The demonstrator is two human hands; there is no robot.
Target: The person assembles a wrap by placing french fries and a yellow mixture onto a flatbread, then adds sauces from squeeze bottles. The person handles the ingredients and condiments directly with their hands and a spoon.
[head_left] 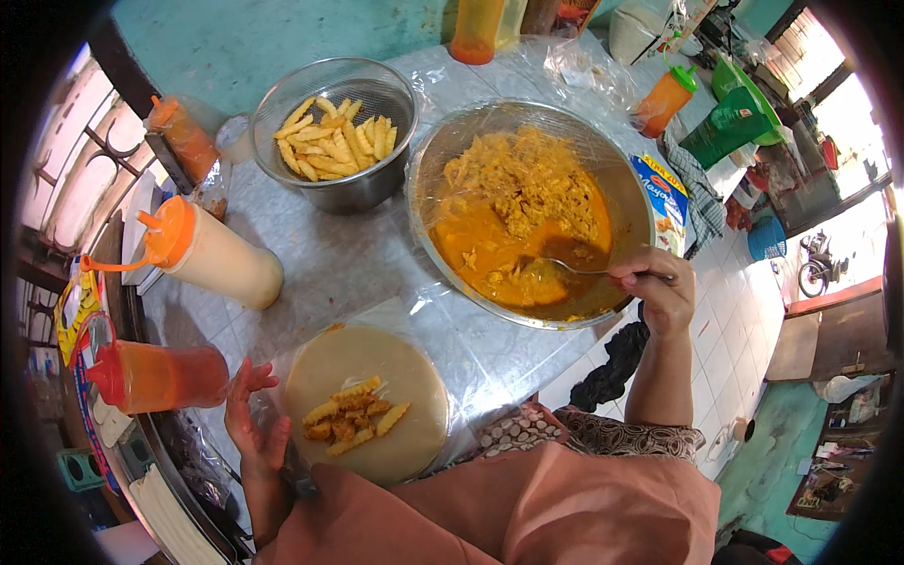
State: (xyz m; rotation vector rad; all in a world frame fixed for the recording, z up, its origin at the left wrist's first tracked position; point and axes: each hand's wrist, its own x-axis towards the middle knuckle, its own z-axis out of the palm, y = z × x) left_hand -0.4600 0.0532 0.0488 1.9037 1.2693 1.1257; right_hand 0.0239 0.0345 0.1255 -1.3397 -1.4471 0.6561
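My right hand (659, 288) grips the handle of a spoon (574, 269), whose bowl dips into orange-yellow saucy filling (513, 240). That filling sits in a wide steel basin (629, 202) with clear plastic over part of its far side. Beside a stack of round, thin tan wrappers (424, 377), my left hand (250, 411) is held with its fingers apart and nothing in it. Crinkle-cut fries and some brownish filling (350, 417) lie in the middle of the top wrapper. Clear plastic shows under the stack.
Fries (334, 141) fill part of a mesh strainer set in a steel pot (353, 196). Squeeze bottles with orange (217, 254) and red (160, 375) caps stand at the left. A green-capped bottle (667, 99) and a blue-yellow packet (664, 202) are beyond the basin.
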